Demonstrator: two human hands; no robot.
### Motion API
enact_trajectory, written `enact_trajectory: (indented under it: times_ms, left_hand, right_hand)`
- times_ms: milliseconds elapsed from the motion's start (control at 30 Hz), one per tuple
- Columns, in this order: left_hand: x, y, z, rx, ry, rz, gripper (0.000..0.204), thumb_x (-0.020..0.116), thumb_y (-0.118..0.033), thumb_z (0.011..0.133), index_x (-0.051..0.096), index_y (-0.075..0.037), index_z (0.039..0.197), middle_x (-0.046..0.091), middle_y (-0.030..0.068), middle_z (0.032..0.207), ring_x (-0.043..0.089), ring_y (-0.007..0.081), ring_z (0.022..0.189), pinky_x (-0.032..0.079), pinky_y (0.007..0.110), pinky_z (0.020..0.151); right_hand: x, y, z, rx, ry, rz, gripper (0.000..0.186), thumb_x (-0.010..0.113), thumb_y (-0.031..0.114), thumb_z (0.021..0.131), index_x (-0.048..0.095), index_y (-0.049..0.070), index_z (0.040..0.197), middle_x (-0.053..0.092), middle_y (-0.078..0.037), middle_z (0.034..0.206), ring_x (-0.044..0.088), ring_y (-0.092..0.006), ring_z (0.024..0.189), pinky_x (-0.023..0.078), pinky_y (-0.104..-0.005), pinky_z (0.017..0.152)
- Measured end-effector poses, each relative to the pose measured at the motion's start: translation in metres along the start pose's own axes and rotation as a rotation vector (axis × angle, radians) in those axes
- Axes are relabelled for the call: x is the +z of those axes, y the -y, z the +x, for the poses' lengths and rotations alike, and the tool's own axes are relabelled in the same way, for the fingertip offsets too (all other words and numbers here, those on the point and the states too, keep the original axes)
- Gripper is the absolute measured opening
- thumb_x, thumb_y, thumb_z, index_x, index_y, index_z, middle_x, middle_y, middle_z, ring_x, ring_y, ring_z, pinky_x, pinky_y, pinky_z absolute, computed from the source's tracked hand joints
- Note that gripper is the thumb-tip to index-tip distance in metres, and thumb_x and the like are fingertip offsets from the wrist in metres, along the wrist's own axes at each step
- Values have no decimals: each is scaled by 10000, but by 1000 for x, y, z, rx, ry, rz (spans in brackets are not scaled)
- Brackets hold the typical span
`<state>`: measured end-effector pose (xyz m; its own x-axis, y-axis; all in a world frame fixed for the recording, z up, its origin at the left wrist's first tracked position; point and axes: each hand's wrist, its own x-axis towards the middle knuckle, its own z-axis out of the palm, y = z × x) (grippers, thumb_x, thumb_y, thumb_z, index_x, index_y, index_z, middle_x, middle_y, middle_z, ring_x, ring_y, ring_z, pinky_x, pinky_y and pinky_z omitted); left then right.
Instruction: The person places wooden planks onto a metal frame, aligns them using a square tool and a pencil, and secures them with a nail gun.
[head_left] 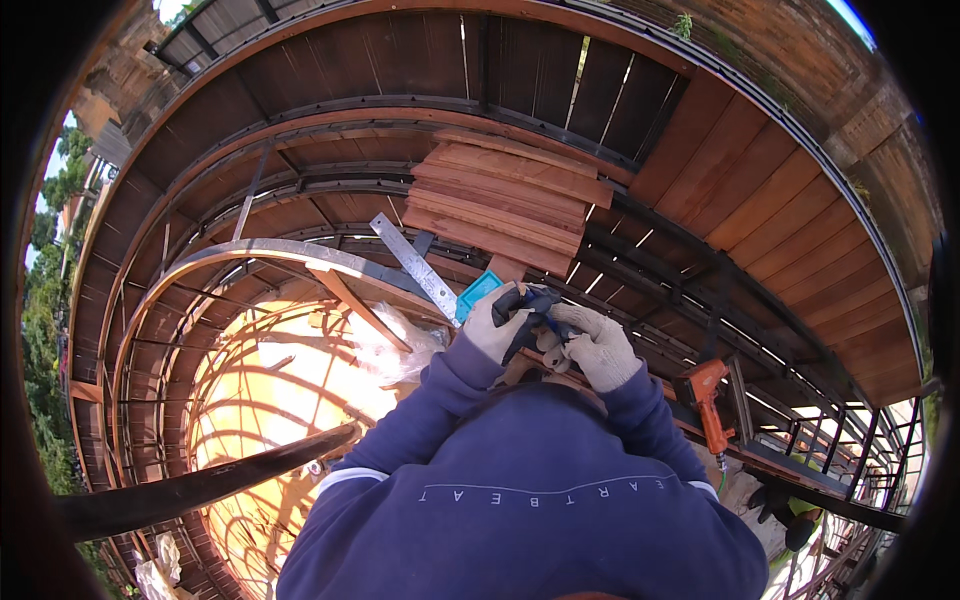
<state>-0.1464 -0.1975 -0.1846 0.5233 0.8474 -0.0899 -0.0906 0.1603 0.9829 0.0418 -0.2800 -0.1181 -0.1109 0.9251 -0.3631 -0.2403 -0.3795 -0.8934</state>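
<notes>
Both my hands wear pale knit work gloves and meet in front of my chest. My left hand (490, 322) is closed around a dark black-and-blue item (538, 308) whose kind I cannot make out. Against its other side, my right hand (602, 347) has its fingers curled in, and what they pinch is hidden. A teal open-topped plastic box (480, 292) sits just beyond my left hand. Beside it, a metal carpenter's square (415, 266) slants away to the far left.
Reddish wooden boards (505, 195) lie stacked ahead across dark metal beams with gaps between them. An orange nail gun (708, 400) with a hose rests to my right. A curved handrail (210, 475) crosses at left above a sunlit lower floor. Another person (800, 520) is at lower right.
</notes>
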Motion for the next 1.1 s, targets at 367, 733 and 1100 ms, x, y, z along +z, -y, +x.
enact_trajectory:
  times_ms: [367,733,1100]
  left_hand:
    - [28,-85,-14,197,420,53,401,644,-107,930,590,13,1309,551,153,1288,570,246,1253,481,368,1037]
    - [10,-5,-33,-37,141,-143,345,589,-20,983,570,15,1326,655,64,1221,618,120,1124,488,276,1005]
    - [1,19,-50,23,101,-90,306,609,-108,1010,600,12,1290,666,66,1178,633,128,1063,515,276,939]
  right_hand:
    - [-26,16,-53,-1,92,84,443,546,-53,832,625,-37,1267,710,-165,946,680,-177,723,565,-269,659]
    - [-7,129,-124,-1332,486,60,132,653,158,885,586,98,787,639,-67,686,626,-170,538,467,-257,467]
    - [42,173,-93,-1250,1043,140,130,628,56,862,634,106,742,629,-56,722,616,-173,594,469,-282,517]
